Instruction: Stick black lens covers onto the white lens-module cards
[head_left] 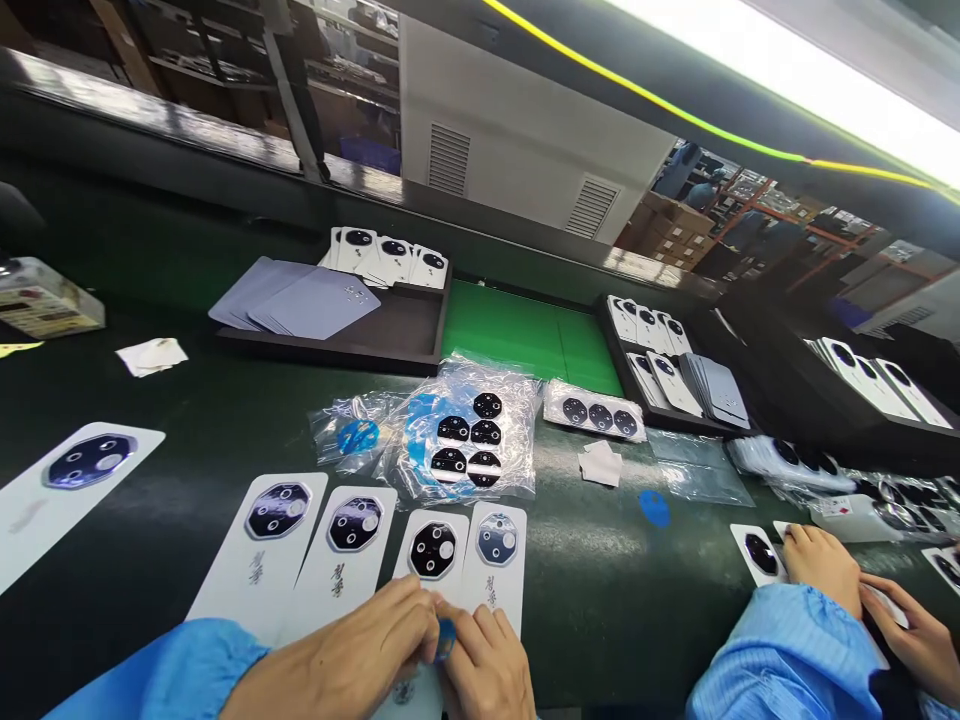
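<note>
My left hand (pixel 352 655) and my right hand (pixel 487 665) meet at the bottom centre, fingers pinched together on a small blue film tab (pixel 445 638). They rest over the lower end of a white phone back cover (pixel 433 565) with a black octagonal camera module. Beside it lie three more white covers: one to its right (pixel 496 560) and two to its left (pixel 352 560), (pixel 266 550). Just beyond them sits a clear plastic bag (pixel 465 440) of black camera pieces.
Black trays (pixel 390 335), (pixel 652 400) at the back hold covers and grey sheets. Another cover (pixel 67 490) lies at the far left. A co-worker's hands (pixel 825 565) in blue sleeves handle a cover at the right. A blue sticker (pixel 655 507) and paper scraps lie on the dark belt.
</note>
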